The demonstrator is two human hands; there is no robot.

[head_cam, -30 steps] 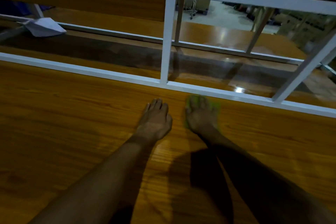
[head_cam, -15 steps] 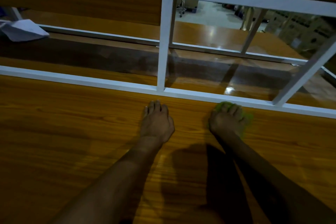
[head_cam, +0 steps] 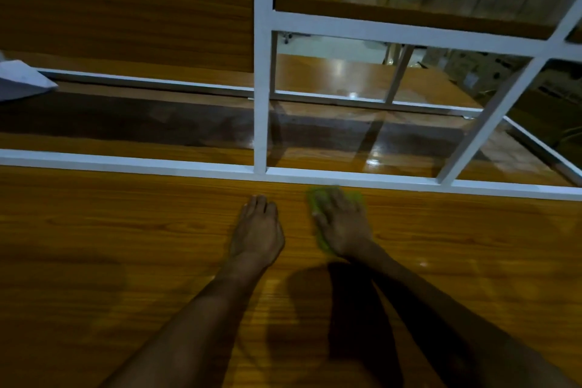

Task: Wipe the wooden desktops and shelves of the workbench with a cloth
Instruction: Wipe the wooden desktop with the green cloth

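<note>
- Desktop (head_cam: 94, 261) of orange-brown wood fills the lower half of the view; by its look alone, wiped and unwiped patches cannot be told apart, so how much of it is done is uncertain.
- White metal frame (head_cam: 261, 72) runs along the desktop's far edge and rises as an upright post, with a crossbar and a slanting brace to the right.
- Lower shelf (head_cam: 157, 123) beyond the frame lies mostly in shadow, and a second wooden surface shows behind it; an upper shelf (head_cam: 409, 12) sits at top right. In my judgement these are left to wipe, since the cloth is on the near desktop.
- Left hand (head_cam: 256, 230) lies palm down on the wood, fingers straight and close together, holding nothing.
- Right hand (head_cam: 341, 227) presses flat on the cloth, fingers stretched out and slightly spread, pinning it rather than gripping it.
- Green cloth (head_cam: 315, 195) lies under that hand just beside the frame's bottom rail, its edges peeking out past the fingertips and along the thumb side.
- White sheet-like object (head_cam: 22, 80) rests at the far left of the lower shelf.
- Writing: no brands, labels or text can be read anywhere.
</note>
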